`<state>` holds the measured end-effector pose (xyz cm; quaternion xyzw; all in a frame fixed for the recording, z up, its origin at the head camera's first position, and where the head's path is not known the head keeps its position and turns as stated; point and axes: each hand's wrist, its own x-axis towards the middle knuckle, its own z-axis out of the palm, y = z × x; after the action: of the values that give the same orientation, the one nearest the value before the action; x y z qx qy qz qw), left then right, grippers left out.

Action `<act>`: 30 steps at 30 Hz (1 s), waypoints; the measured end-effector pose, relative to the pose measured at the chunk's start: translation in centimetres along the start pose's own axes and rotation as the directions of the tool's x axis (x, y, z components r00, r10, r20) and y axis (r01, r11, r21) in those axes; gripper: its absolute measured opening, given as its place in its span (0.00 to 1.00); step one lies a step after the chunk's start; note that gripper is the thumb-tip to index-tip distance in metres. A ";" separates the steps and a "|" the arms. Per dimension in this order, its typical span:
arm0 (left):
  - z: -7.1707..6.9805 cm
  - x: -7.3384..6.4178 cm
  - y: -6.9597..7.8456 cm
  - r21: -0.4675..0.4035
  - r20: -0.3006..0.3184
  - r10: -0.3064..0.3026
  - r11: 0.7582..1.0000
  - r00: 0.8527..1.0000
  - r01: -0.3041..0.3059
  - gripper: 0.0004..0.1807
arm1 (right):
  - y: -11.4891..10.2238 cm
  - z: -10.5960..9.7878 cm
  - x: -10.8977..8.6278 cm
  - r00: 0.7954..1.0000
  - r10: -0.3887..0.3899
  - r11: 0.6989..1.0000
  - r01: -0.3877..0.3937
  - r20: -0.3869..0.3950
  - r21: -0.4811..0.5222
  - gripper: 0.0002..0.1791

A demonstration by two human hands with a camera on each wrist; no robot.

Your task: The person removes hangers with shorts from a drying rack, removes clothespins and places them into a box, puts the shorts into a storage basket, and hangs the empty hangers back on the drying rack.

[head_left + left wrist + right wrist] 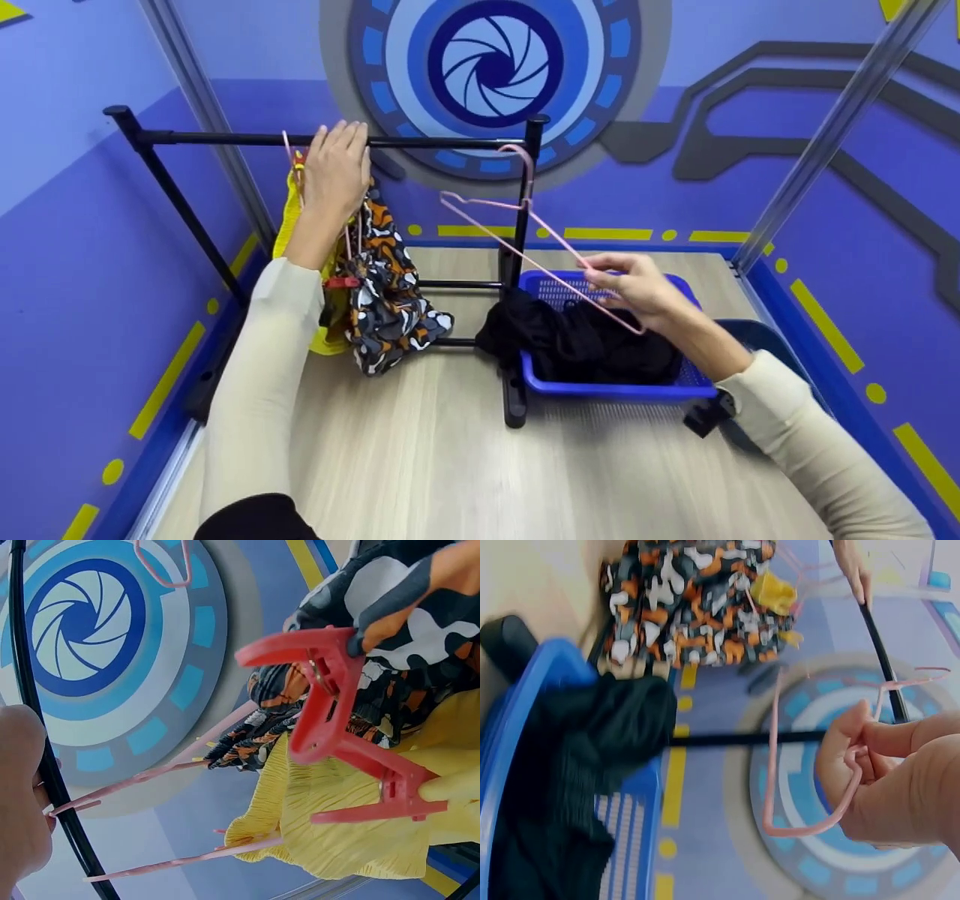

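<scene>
My left hand (pixel 337 172) grips the top bar (pixel 442 142) of a black clothes rack, beside the pink hanger hooks. Below it hang a yellow garment (pixel 337 817) and a camouflage-patterned garment (pixel 390 300) in orange, grey, black and white. Red clips (pixel 330 712) are attached to the hangers. My right hand (pixel 634 289) pinches a bare pink hanger (pixel 555 232) by its lower right part. This hanger's hook overlaps the bar's right end; whether it rests there, I cannot tell. The fingertips of my left hand are partly hidden behind the bar.
A blue basket (pixel 615 390) holding black cloth (pixel 570 337) stands beneath my right hand. Some of the cloth hangs over its left side. Behind my right forearm is a dark container (pixel 765 341). The rack's right post (pixel 521 251) rises beside the basket.
</scene>
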<state>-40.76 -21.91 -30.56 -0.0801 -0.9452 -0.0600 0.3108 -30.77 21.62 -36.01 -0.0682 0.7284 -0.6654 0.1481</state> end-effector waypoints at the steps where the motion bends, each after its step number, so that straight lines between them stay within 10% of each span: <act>1: 0.0 0.0 0.0 0.001 0.001 0.003 1.000 1.000 -0.003 0.25 | 0.0 0.6 0.3 1.000 -0.003 1.000 0.003 0.008 0.010 0.13; 30: 0.2 -0.2 -0.6 -0.011 -0.023 0.036 0.999 0.999 -0.036 0.26 | 2.1 17.6 8.7 0.990 0.140 0.900 -0.126 -0.004 0.417 0.23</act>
<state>-40.80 -22.54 -30.90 -0.0981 -0.9396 -0.0607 0.3222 -33.44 2.54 -40.39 0.0262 0.5755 -0.7945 0.1918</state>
